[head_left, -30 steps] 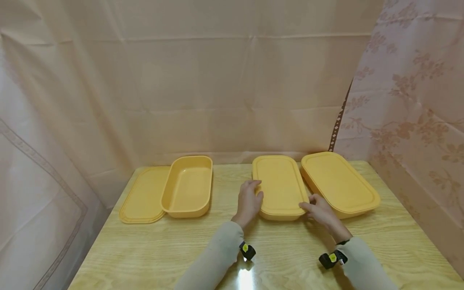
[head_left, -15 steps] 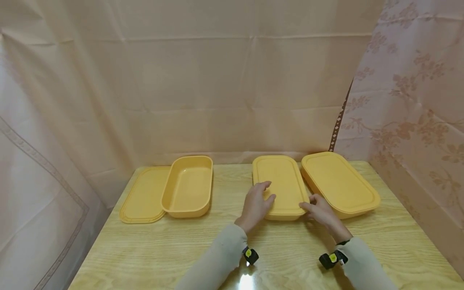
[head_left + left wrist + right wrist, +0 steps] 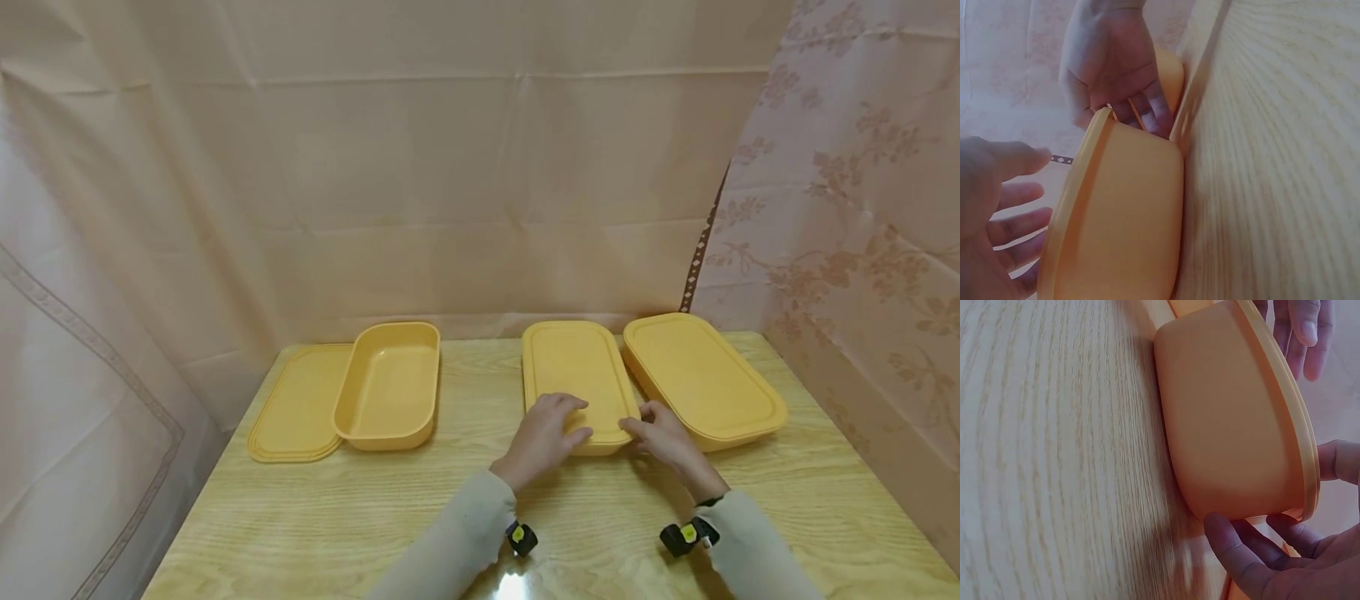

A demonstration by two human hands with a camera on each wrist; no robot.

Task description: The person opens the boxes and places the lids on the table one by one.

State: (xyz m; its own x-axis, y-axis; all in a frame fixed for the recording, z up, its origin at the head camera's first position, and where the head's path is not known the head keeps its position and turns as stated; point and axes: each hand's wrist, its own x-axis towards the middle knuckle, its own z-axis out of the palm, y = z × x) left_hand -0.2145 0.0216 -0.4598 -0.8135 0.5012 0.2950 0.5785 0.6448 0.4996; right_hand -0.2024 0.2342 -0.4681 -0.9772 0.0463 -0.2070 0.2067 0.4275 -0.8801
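A yellow lidded food container stands on the table between my two hands. My right hand holds its near right corner, with the thumb on the lid's rim and the fingers against the side wall. Over the near left part of the lid is my left hand, its fingers relaxed and spread. In the left wrist view those left fingers show just off the lid's face and grip nothing. The lid sits flush along the container's rim.
A larger lidded yellow container stands angled to the right, close beside the middle one. At the left is an uncovered yellow container, overlapping a flat yellow lid. Cloth curtains hang behind the wooden table.
My left hand has moved from the container's left edge rightward and nearer over the lid's near part. The right hand and the containers have stayed in place.
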